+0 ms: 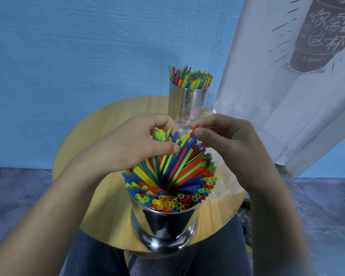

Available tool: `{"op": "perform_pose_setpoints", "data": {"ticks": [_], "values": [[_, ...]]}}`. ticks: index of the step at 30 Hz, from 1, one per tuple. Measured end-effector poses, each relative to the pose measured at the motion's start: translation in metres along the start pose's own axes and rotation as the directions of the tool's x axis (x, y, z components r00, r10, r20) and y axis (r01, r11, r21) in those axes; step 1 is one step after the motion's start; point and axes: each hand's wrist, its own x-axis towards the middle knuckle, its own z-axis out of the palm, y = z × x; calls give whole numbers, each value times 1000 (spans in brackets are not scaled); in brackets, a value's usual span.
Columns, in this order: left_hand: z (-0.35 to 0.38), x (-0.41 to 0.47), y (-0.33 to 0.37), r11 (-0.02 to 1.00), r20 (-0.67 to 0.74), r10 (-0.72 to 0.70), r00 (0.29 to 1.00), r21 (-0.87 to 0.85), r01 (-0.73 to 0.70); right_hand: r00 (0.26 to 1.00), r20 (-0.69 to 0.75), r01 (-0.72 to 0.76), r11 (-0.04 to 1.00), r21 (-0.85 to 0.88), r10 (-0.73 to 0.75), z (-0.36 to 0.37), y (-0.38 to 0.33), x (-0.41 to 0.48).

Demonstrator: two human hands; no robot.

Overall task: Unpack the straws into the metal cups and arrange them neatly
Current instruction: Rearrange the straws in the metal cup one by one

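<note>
Taking as landmark the shiny flared steel cup (pixel 163 226) nearest the wearer, standing upright close to the near edge of a round pale-wood tabletop (pixel 108 124). Packing that cup with a dense fan of thin plastic straws (pixel 173 176) in red, blue, yellow and green, upright at the front, leaning away toward the back. Gripping the leaning tops above the cup's far rim with the left hand (pixel 139 140), fingers and thumb curled round a bundle, apparently to stop it splaying during sorting. Pinching a single red straw (pixel 193 132) just right of that bundle between thumb and fingertips of the right hand (pixel 227 140), a narrow grip, probably singling it out for straightening. Standing beyond the cup, well apart, a second cylindrical steel cup (pixel 187 98), already filled with coloured straws (pixel 189 77) sitting fairly even. Lying right of and behind the cup, crumpled clear plastic wrapping (pixel 225 188), seemingly emptied. Judging the unpacking nearly done, the tidying in hand. Rising beyond the cup, a textured blue wall (pixel 88 46); hanging to its right, a white banner (pixel 287 76) printed with a dark drink cup and handwriting; spreading below, a mottled grey-blue floor (pixel 18 196); showing beneath the cup's near side, dark blue trousers (pixel 187 261).
</note>
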Motion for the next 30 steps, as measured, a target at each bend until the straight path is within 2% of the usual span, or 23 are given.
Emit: {"op": "perform_pose_setpoints", "data": {"ticks": [6,9,14,17,19,22,24,26,30], "values": [[3,-1,7,984,-158,170,973,80,-159,985,-103,147,988,48,-141,6,-7,0],[2,0,12,967,-194,249,949,101,-234,969,-137,218,973,74,-207,11,-11,0],[0,0,12,961,-178,278,944,54,-272,958,-144,260,963,72,-248,14,-13,-1],[0,-1,11,945,-269,300,915,-46,-323,963,-153,232,971,55,-221,16,-8,0],[-4,1,9,906,-422,276,864,-185,-380,972,-127,196,981,-18,-196,16,-3,0],[-13,1,9,782,-612,161,775,-400,-478,986,-72,144,987,-78,-150,16,1,-1],[-17,0,11,681,-652,55,756,-530,-506,990,-51,131,989,-75,-135,17,1,-1],[-18,-2,12,620,-653,-26,757,-604,-500,986,-59,151,987,-47,-153,17,-1,-1],[-16,-3,6,624,-628,-118,769,-650,-434,967,-178,202,975,96,-183,14,-5,-2]]}}
